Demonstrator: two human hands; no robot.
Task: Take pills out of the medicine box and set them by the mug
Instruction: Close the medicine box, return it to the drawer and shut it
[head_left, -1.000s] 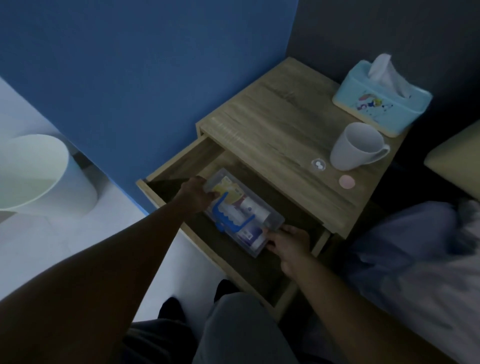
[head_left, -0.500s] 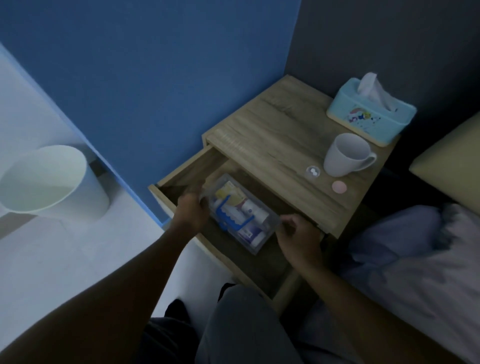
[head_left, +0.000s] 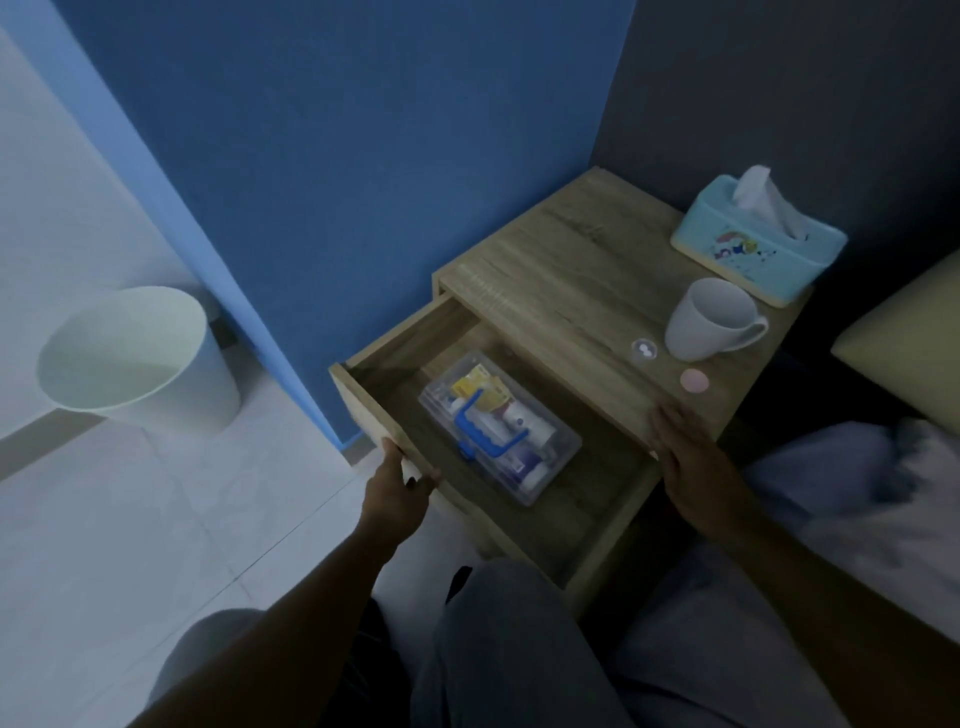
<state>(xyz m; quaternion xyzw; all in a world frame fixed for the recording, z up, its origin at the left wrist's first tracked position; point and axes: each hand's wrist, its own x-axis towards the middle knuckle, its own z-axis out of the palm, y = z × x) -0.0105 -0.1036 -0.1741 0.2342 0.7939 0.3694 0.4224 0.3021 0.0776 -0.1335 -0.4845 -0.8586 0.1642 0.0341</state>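
Observation:
A clear medicine box (head_left: 498, 428) with a blue handle lies in the open drawer (head_left: 597, 519) of a wooden nightstand (head_left: 561, 291), lid on. On the nightstand top a white mug (head_left: 709, 319) stands. Beside it lie a small clear round cap holding white pills (head_left: 644, 349) and a pink round disc (head_left: 694, 382). My left hand (head_left: 397, 480) grips the drawer's front edge at its left end. My right hand (head_left: 685, 452) rests flat, fingers apart, on the nightstand's front edge, right of the box. Neither hand touches the box.
A light blue tissue box (head_left: 753, 249) sits behind the mug. A white waste bin (head_left: 135, 358) stands on the tiled floor to the left. A blue wall is behind the nightstand, bedding (head_left: 857, 493) at the right, my knees below.
Both hands let go of the medicine box, which now lies in the drawer. My left hand moved to the drawer front, my right hand to the nightstand's edge.

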